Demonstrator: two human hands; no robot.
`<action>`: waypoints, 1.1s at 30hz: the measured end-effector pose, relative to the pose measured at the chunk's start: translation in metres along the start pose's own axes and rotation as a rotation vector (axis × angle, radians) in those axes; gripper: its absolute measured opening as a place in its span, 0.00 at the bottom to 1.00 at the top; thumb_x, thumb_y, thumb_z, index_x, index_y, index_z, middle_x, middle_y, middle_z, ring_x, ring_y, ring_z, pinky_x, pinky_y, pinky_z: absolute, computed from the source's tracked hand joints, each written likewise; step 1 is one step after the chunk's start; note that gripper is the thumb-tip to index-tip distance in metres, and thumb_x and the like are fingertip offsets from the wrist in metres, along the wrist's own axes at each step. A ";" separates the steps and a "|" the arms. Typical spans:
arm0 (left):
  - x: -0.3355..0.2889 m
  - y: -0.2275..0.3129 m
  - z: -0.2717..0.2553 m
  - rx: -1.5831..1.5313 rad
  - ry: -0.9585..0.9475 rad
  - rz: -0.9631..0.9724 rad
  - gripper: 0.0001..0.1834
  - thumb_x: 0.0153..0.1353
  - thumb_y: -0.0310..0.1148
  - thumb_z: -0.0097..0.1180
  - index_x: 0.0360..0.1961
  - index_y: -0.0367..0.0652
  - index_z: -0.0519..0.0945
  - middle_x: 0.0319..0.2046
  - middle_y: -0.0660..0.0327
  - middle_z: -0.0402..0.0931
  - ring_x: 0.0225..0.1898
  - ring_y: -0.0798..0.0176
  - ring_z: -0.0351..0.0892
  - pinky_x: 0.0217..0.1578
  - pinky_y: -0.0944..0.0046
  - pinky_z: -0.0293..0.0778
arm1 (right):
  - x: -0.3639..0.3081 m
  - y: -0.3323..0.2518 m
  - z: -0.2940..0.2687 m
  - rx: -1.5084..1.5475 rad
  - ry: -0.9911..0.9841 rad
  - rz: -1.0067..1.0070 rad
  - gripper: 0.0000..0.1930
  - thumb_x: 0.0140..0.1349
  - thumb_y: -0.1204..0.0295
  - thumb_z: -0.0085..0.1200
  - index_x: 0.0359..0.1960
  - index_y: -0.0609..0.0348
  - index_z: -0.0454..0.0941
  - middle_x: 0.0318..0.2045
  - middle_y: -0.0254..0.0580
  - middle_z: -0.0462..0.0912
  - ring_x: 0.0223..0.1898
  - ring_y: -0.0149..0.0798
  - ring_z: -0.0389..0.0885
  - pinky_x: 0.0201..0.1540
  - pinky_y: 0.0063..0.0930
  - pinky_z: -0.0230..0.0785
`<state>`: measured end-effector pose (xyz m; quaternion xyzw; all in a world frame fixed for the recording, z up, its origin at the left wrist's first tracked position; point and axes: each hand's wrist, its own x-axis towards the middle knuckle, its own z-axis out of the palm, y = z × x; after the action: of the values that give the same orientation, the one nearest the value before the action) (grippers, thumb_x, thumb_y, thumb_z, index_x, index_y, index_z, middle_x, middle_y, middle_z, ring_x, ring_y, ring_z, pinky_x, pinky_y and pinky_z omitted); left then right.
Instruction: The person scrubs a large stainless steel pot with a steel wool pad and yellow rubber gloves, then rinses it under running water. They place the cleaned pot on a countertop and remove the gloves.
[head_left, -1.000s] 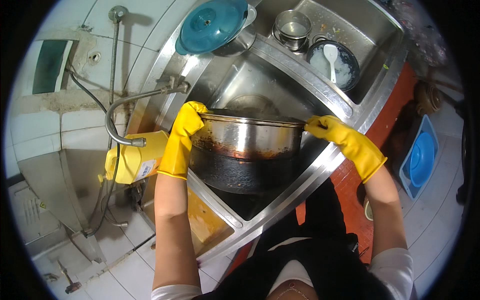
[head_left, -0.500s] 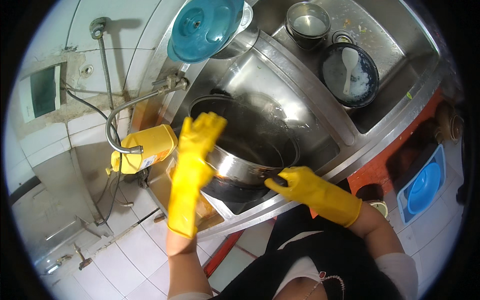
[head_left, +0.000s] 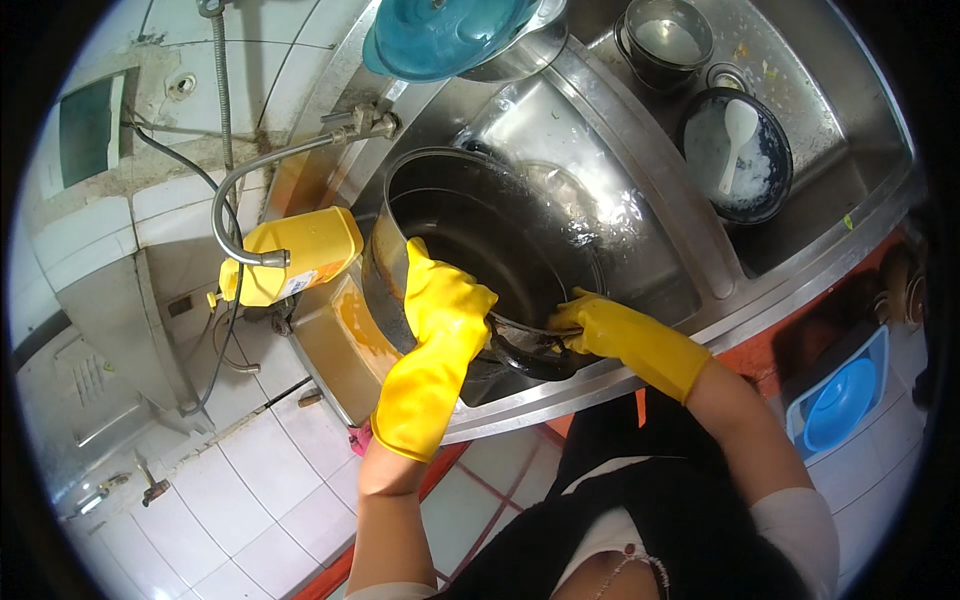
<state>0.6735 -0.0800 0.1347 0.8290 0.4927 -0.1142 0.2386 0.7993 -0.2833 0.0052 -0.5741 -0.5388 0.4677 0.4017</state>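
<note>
Apparently for steadiness, the right hand (head_left: pixel 603 332) grips the near rim of the pot (head_left: pixel 480 235) beside its handle (head_left: pixel 537 363); the left hand (head_left: pixel 447 305), just apart, overlaps that rim, grip hidden. The pot sits in the sink (head_left: pixel 665 265); beyond, a bowl (head_left: pixel 775 180) holds a paddle (head_left: pixel 739 135).

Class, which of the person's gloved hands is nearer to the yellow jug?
Left. The left hand is right of the jug, by the near rim of the pot; the right hand is farther right along that rim.

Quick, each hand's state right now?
Left hand: at the pot; grip cannot be told.
Right hand: closed, holding the pot beside its black handle.
</note>
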 end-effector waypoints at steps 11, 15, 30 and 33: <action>0.057 -0.084 -0.092 -0.063 0.061 0.863 0.05 0.47 0.32 0.62 0.22 0.48 0.89 0.22 0.63 0.85 0.29 0.56 0.84 0.69 0.37 0.66 | 0.039 -0.095 -0.021 0.139 -0.004 0.111 0.22 0.68 0.52 0.62 0.48 0.60 0.89 0.42 0.56 0.89 0.43 0.58 0.87 0.48 0.47 0.79; 0.092 -0.124 -0.106 -0.323 -0.089 0.903 0.15 0.55 0.44 0.60 0.22 0.47 0.88 0.25 0.59 0.87 0.27 0.55 0.85 0.68 0.40 0.67 | 0.043 -0.084 -0.048 0.055 0.015 0.025 0.25 0.68 0.49 0.63 0.50 0.60 0.88 0.42 0.54 0.90 0.43 0.55 0.89 0.46 0.41 0.78; 0.027 -0.060 -0.065 -0.613 0.507 0.359 0.44 0.72 0.39 0.63 0.83 0.47 0.54 0.81 0.45 0.52 0.81 0.47 0.52 0.79 0.51 0.47 | 0.055 -0.092 -0.047 -0.074 0.305 0.209 0.24 0.65 0.46 0.66 0.45 0.56 0.89 0.41 0.49 0.90 0.42 0.53 0.88 0.49 0.41 0.77; 0.019 -0.048 -0.050 -0.433 0.451 0.364 0.43 0.75 0.43 0.58 0.84 0.49 0.53 0.82 0.42 0.48 0.83 0.44 0.46 0.79 0.51 0.44 | 0.037 -0.061 -0.060 -0.093 0.320 0.131 0.24 0.60 0.49 0.72 0.43 0.57 0.88 0.41 0.48 0.90 0.42 0.50 0.88 0.46 0.39 0.78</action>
<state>0.6389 -0.0208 0.1560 0.8377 0.3898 0.2231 0.3106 0.8420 -0.2384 0.0743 -0.6928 -0.4506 0.3702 0.4242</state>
